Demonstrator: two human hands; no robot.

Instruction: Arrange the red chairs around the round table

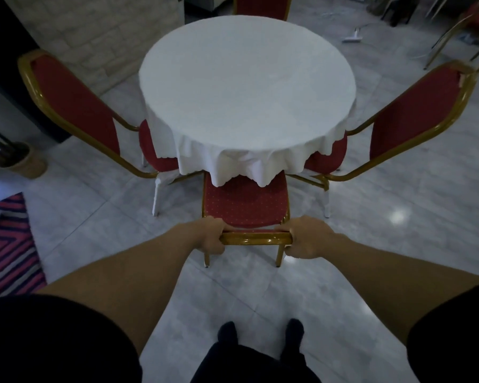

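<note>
A round table [246,87] under a white cloth stands in the middle of the view. Straight in front of me is a red chair [244,201] with a gold frame, its seat partly under the hanging cloth. My left hand [209,236] grips the left end of its gold top rail, and my right hand [309,239] grips the right end. A second red chair [72,106] stands at the table's left, a third [409,114] at its right. The back of a fourth [262,6] shows beyond the far edge.
The floor is pale glossy marble tile [398,217]. A striped red and dark rug [6,244] lies at the left, with a basket planter [22,161] above it. Another gold-framed chair [470,29] stands at the far right, and a white power strip [353,37] lies on the floor.
</note>
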